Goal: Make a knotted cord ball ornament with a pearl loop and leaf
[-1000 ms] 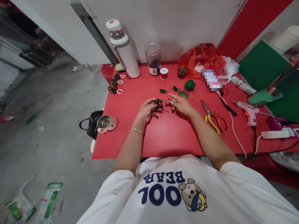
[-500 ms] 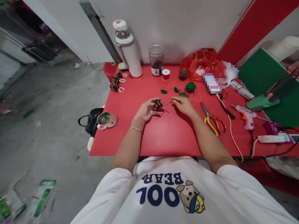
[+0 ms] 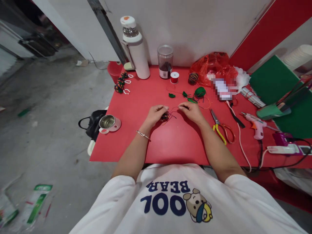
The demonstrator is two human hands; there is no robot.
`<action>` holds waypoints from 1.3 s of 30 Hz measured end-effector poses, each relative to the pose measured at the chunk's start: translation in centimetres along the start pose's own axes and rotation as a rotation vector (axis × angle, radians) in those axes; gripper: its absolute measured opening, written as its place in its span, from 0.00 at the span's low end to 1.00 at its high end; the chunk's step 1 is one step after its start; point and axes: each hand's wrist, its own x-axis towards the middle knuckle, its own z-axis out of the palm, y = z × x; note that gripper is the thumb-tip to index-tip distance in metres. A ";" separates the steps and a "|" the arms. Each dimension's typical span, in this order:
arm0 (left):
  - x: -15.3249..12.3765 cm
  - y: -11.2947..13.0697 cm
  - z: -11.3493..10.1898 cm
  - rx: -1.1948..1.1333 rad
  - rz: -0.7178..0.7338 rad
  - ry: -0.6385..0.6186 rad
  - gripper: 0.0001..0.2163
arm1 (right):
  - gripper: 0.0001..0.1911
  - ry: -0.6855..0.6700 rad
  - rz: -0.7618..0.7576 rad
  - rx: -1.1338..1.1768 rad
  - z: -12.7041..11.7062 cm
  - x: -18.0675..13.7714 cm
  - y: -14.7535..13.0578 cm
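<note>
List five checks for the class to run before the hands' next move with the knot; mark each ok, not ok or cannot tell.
1. Left hand grips knot: ok.
2. Right hand pinches cord: ok.
3. Cord taut between the hands: cannot tell.
4. Scissors lie on table beside right hand: ok.
5. Glue gun apart from both hands: ok.

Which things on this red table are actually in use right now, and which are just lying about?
In use: left hand gripping the multicoloured cord ball; right hand pinching its thin cord.
Lying about: scissors, glue gun, green cord bundle, red spool, jar, flask, steel cup.
</note>
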 end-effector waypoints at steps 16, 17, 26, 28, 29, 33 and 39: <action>-0.4 0.5 0.1 -0.012 0.187 0.066 0.19 | 0.09 0.049 -0.186 0.027 0.3 -0.6 -0.8; -0.5 0.5 0.1 -0.005 0.192 0.052 0.16 | 0.08 0.054 -0.193 0.034 0.3 -0.6 -0.9; -0.8 0.5 -0.1 0.232 0.392 -0.066 0.09 | 0.06 0.065 -0.272 0.117 0.5 -1.0 -2.1; -0.9 0.7 0.0 0.247 0.441 -0.089 0.05 | 0.06 0.052 -0.278 0.137 0.7 -1.0 -2.3; -0.9 0.8 0.0 0.252 0.456 -0.086 0.04 | 0.06 0.051 -0.282 0.152 0.7 -1.0 -2.3; -0.8 0.8 -0.3 0.260 0.457 0.004 0.04 | 0.05 0.085 -0.238 0.190 0.7 -0.9 -2.4; -0.4 0.7 -0.5 0.191 0.359 0.105 0.05 | 0.09 0.140 -0.047 0.320 0.3 -0.5 -2.2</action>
